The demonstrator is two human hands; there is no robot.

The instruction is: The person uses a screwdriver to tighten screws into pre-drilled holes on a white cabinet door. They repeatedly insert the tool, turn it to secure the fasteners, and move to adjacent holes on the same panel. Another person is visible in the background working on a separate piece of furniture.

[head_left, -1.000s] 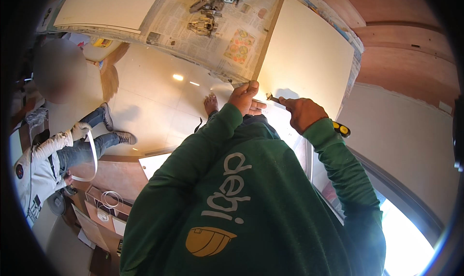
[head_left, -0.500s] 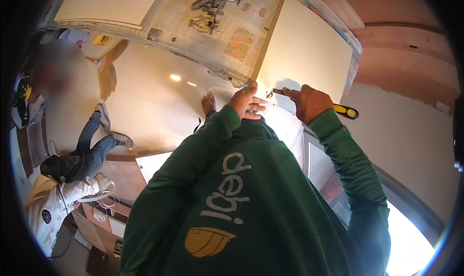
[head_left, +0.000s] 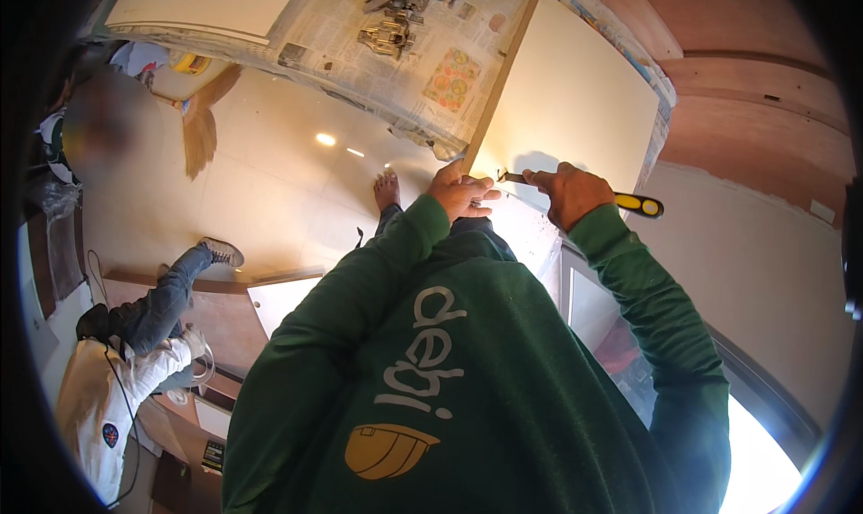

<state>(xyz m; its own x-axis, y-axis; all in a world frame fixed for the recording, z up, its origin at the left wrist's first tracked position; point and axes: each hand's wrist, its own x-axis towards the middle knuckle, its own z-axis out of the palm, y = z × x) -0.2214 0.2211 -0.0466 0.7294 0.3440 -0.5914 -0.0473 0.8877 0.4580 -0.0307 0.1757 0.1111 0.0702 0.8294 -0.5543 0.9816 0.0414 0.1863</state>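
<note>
- The slim, black-and-yellow-handled tool (head_left: 640, 206) lay roughly along 9-to-3 o'clock, its tip toward 9, near the 7 o'clock corner of the flat cream-white panel (head_left: 575, 91).
- The right hand (head_left: 573, 196) was wrapped around it.
- The left hand (head_left: 460, 193) sat half-curled at the tip's 8 o'clock; any grip was unclear.

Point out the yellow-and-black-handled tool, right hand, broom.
Yellow-and-black-handled tool (head_left: 639, 205): head view, on its handle.
Right hand (head_left: 572, 196): head view, back of the hand.
Broom (head_left: 200, 142): head view, on the bristles.
</note>
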